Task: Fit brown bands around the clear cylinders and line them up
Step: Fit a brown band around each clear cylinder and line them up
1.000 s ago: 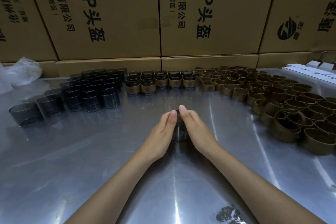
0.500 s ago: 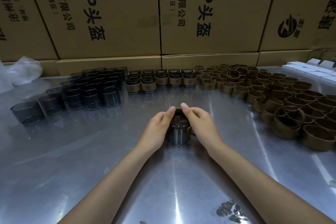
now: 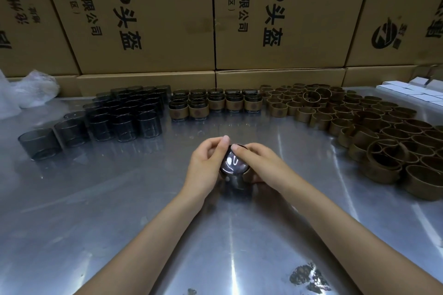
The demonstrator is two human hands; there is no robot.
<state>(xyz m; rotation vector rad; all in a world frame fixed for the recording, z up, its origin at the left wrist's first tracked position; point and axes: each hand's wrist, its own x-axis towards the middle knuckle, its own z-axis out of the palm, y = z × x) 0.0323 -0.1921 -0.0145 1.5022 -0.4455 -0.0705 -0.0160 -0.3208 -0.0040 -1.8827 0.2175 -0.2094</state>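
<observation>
A clear cylinder (image 3: 233,165) with a brown band (image 3: 248,175) is gripped by the left hand (image 3: 206,165) and right hand (image 3: 261,165), above the desk (image 3: 119,211), near the banded row (image 3: 215,104).

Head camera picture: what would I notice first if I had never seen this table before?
First, the two hands in the middle: the left hand and right hand hold one clear cylinder with a brown band around it, above the shiny metal table. Next, the big heap of loose brown bands at the right. At the back, bare dark cylinders stand left of a neat group of banded cylinders.
</observation>
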